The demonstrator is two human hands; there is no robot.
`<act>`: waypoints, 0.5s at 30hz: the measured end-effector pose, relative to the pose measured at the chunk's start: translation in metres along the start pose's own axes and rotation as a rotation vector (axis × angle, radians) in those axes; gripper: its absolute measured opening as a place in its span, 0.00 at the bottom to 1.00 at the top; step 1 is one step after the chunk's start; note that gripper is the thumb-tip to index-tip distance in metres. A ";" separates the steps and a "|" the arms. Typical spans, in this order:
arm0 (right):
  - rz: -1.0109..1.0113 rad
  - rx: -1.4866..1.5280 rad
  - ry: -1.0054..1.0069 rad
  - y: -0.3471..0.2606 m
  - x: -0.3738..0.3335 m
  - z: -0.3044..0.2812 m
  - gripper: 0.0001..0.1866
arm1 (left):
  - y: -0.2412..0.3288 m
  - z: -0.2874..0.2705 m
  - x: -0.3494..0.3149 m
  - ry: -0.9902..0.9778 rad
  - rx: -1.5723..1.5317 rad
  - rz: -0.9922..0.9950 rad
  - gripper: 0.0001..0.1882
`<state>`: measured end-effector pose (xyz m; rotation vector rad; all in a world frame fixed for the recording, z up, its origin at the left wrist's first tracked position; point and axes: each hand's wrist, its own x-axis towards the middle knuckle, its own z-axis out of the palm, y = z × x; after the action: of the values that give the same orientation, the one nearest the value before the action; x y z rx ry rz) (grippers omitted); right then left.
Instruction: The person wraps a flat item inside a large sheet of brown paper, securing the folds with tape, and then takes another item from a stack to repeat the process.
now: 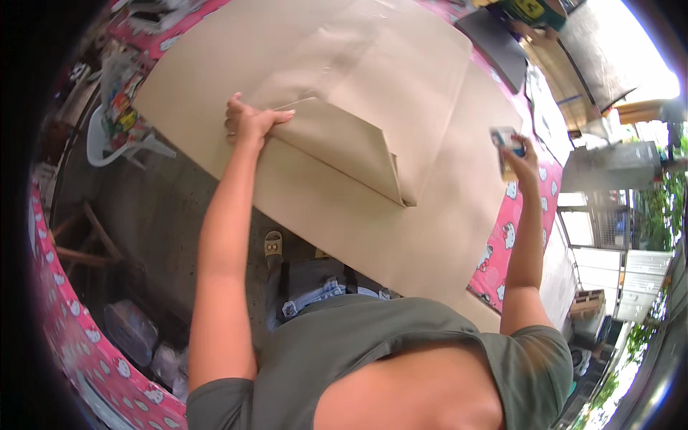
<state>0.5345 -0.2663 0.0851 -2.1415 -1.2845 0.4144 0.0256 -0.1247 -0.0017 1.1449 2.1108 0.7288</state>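
A large sheet of brown paper (344, 233) covers most of the table before me, with a folded brown paper piece (333, 140) lying on it, its flap slightly raised. At the left end of that fold rests my left hand (251, 123), thumb stretched along the paper and apart from the fingers, pressing down on it. Off to the right, over the sheet's right side, my right hand (525, 161) is closed around a small blue-and-white boxy object (504, 140). Motion blur hides its exact kind.
Pink patterned tablecloth (510, 233) shows past the paper's right edge. A dark flat panel (494, 49) lies at the far right, near another person's hand (534, 32). On the left stands a white plastic chair (100, 140) with bags on it; a wooden stool (89, 240) is nearer.
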 end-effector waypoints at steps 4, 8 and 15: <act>-0.351 0.478 -0.458 -0.217 -0.009 0.086 0.25 | 0.000 -0.007 -0.009 0.015 -0.097 -0.085 0.63; -0.582 0.297 -0.651 -0.307 -0.002 0.198 0.31 | 0.007 -0.002 -0.012 0.017 -0.135 -0.091 0.63; -0.521 0.041 -0.863 -0.195 -0.032 0.123 0.29 | -0.006 -0.009 0.002 -0.037 -0.121 -0.103 0.65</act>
<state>0.3179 -0.1851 0.1135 -1.5069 -2.1833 1.1849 0.0150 -0.1275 0.0001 0.9708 2.0492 0.7696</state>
